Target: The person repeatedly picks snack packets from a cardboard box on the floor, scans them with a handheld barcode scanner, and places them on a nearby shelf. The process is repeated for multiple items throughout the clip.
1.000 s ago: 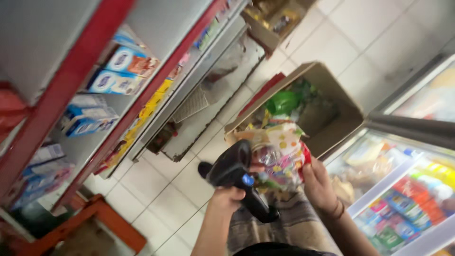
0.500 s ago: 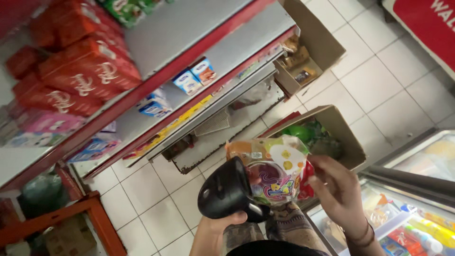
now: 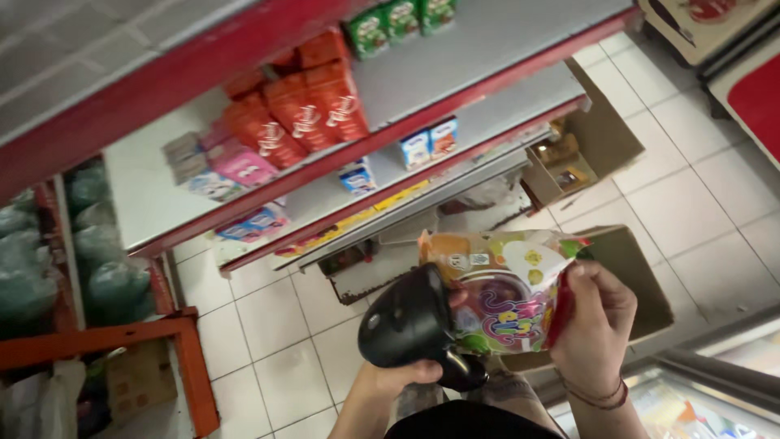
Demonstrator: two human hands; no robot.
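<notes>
White tiled floor (image 3: 268,366), red-edged shelves (image 3: 455,89)

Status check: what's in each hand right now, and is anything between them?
Left hand in a grip on black handheld scanner. Right hand holds colourful snack packet by its edge. Scanner head against packet, nothing between.

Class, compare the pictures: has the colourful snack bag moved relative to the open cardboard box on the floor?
Yes. The snack bag has come up level in front of the cardboard box, now covering its inside.

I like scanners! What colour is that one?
Black scanner, in the left hand; head view.
</notes>
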